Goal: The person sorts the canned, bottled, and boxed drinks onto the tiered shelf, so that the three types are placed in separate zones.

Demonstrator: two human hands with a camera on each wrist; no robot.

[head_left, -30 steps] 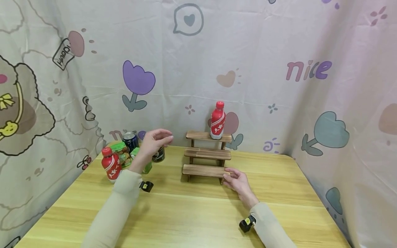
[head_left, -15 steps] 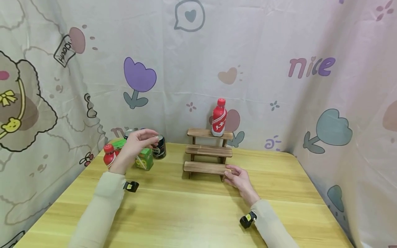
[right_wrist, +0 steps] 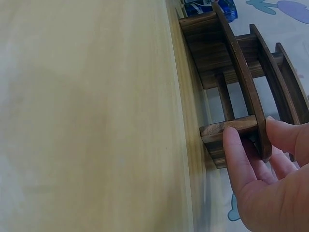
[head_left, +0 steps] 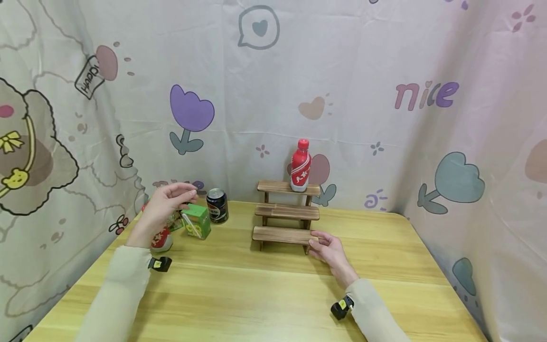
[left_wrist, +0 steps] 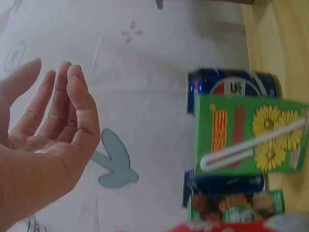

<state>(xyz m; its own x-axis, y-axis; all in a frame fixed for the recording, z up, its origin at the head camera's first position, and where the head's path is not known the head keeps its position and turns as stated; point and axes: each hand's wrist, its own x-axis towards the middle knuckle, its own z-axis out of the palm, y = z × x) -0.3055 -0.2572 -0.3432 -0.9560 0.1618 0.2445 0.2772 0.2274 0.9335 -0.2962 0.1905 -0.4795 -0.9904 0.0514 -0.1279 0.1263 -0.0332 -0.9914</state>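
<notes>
My left hand hovers above the drinks at the left, fingers loosely bent, nothing between them. Below it stand a green drink carton with a white straw and a red bottle, which the hand and wrist partly hide. A dark blue can is just right of the carton. My right hand grips the right end of the lowest step of a three-tier wooden stand, thumb on top and fingers beneath, as the right wrist view shows. Another red bottle stands upright on the top step.
Beyond the carton, the left wrist view shows a second blue can and another green pack. The wooden table reaches back to a printed curtain, which also hangs along both sides.
My left hand has moved left and slightly down, away from the stand, uncovering the blue can and the green carton. My right hand keeps its grip on the stand.
</notes>
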